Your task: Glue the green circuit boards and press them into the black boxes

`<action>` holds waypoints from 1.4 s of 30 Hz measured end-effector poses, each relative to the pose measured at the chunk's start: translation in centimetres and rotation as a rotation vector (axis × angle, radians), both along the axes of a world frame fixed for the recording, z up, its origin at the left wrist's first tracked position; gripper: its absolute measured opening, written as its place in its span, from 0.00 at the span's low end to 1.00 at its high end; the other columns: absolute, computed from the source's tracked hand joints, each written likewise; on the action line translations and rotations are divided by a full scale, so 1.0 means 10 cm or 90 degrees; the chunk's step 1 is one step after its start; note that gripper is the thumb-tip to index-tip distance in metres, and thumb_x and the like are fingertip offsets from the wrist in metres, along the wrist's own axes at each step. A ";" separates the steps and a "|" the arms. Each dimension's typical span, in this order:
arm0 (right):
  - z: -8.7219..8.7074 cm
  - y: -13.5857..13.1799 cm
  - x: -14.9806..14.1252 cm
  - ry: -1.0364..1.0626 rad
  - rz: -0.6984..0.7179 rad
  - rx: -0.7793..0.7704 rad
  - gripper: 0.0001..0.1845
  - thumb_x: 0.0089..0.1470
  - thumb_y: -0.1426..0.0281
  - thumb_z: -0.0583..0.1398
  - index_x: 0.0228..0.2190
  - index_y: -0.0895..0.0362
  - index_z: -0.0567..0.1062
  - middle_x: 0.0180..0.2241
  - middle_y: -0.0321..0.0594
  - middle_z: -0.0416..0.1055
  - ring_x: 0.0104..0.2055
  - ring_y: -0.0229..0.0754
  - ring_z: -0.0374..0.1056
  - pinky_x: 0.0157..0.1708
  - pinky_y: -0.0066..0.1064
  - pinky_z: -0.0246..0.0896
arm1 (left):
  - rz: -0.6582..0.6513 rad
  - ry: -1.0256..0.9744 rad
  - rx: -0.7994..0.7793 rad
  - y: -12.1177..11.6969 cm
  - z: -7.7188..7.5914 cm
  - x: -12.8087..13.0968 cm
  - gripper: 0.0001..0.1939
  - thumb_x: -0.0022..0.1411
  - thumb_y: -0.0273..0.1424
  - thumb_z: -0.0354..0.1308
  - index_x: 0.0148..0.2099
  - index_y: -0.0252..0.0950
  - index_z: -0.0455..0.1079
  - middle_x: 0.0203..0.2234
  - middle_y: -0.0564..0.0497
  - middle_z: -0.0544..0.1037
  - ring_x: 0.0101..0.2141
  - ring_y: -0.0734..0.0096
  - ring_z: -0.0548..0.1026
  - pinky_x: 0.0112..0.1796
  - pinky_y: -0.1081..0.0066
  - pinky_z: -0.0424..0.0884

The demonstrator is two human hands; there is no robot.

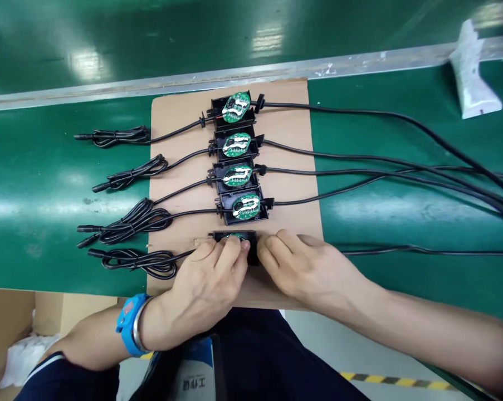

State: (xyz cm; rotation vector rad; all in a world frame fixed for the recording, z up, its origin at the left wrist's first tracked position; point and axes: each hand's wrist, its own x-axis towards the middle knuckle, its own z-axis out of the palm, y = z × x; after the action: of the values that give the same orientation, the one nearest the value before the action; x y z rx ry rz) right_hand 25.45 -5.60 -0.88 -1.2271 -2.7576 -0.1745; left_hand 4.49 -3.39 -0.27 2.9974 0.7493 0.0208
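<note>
A black plastic case (253, 240) lies at the near end of a row on the cardboard sheet. My left hand (215, 273) is closed over its left half, fingertips pinching at the green circuit board (235, 236), which is mostly hidden beneath them. At the case's right end my right hand (297, 262) is closed, and a black cable (380, 252) runs out from under it to the right; its fingertips are partly hidden. From the case's left side, a coiled cable with a plug (140, 260) extends past my left hand.
Several similar open cases with boards, like this case (243, 206), line up farther off on the cardboard sheet (284, 131). Their coiled leads (138, 223) lie left, long cables (360, 111) right. A white plastic packet (474, 78) stands at the back right. Cardboard boxes (50, 312) sit lower left.
</note>
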 end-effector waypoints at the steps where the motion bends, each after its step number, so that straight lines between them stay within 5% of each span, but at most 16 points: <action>1: -0.03 -0.02 0.01 0.004 -0.002 0.024 0.12 0.58 0.81 0.53 0.28 0.61 0.75 0.25 0.44 0.67 0.28 0.43 0.57 0.26 0.35 0.48 | -0.005 -0.004 0.000 0.01 0.00 -0.01 0.25 0.63 0.20 0.44 0.61 0.19 0.64 0.46 0.37 0.74 0.40 0.59 0.73 0.41 0.61 0.70; 8: -0.26 -0.03 0.13 0.238 -0.052 0.023 0.09 0.60 0.79 0.57 0.40 0.62 0.77 0.33 0.44 0.74 0.38 0.44 0.63 0.37 0.36 0.59 | -0.026 -0.012 0.018 0.02 -0.04 -0.09 0.28 0.62 0.18 0.46 0.65 0.25 0.61 0.54 0.42 0.73 0.43 0.61 0.73 0.44 0.61 0.69; 15: -0.27 0.03 0.16 0.206 0.034 0.080 0.11 0.58 0.81 0.56 0.41 0.65 0.77 0.32 0.44 0.75 0.33 0.42 0.60 0.33 0.35 0.57 | 0.008 0.060 0.066 -0.10 0.02 0.09 0.25 0.63 0.17 0.45 0.62 0.18 0.63 0.50 0.40 0.76 0.47 0.56 0.73 0.49 0.56 0.69; 21: -0.37 0.00 0.11 0.252 0.013 0.056 0.13 0.62 0.80 0.52 0.38 0.64 0.78 0.26 0.40 0.70 0.30 0.40 0.58 0.31 0.35 0.52 | 0.036 0.049 0.006 -0.08 0.03 0.09 0.27 0.61 0.20 0.49 0.63 0.23 0.63 0.50 0.42 0.75 0.45 0.59 0.72 0.52 0.57 0.67; 25: -0.27 -0.04 0.13 0.294 0.019 0.010 0.11 0.62 0.78 0.54 0.36 0.63 0.77 0.25 0.39 0.69 0.29 0.40 0.58 0.30 0.35 0.52 | 0.043 0.051 -0.085 -0.10 0.17 0.00 0.30 0.57 0.21 0.52 0.63 0.25 0.62 0.50 0.42 0.74 0.45 0.58 0.71 0.51 0.57 0.67; 30: -0.19 0.24 0.34 0.377 -0.044 -0.052 0.08 0.61 0.73 0.57 0.41 0.60 0.74 0.35 0.44 0.73 0.38 0.43 0.65 0.40 0.36 0.62 | 0.082 -0.073 -0.125 0.24 0.29 -0.12 0.22 0.64 0.25 0.53 0.60 0.30 0.64 0.53 0.41 0.72 0.50 0.57 0.70 0.48 0.58 0.68; 35: -0.42 0.46 0.43 0.347 -0.099 -0.075 0.08 0.62 0.71 0.56 0.44 0.58 0.69 0.37 0.44 0.73 0.41 0.46 0.69 0.41 0.37 0.67 | 0.213 -0.039 -0.068 0.70 0.06 -0.21 0.06 0.66 0.26 0.55 0.44 0.31 0.70 0.40 0.41 0.76 0.42 0.54 0.74 0.41 0.57 0.70; 38: -0.30 0.37 0.44 0.370 -0.097 -0.078 0.09 0.64 0.74 0.53 0.45 0.58 0.68 0.37 0.43 0.74 0.38 0.43 0.71 0.37 0.33 0.68 | 0.205 -0.112 -0.136 0.73 0.04 -0.26 0.05 0.68 0.26 0.52 0.40 0.34 0.69 0.33 0.48 0.77 0.34 0.63 0.75 0.36 0.65 0.71; 42: 0.10 0.30 0.46 0.308 -0.035 -0.120 0.19 0.58 0.82 0.49 0.49 0.60 0.69 0.39 0.45 0.74 0.38 0.44 0.72 0.31 0.32 0.68 | 0.191 -0.187 -0.227 0.62 0.17 -0.29 0.09 0.70 0.27 0.50 0.48 0.37 0.69 0.37 0.52 0.79 0.34 0.69 0.77 0.34 0.70 0.71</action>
State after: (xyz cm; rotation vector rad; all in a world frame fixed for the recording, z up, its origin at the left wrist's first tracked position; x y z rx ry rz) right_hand 30.08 -2.60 0.17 -1.1952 -2.3584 0.3423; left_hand 1.62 2.80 1.45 2.4536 1.0302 0.2973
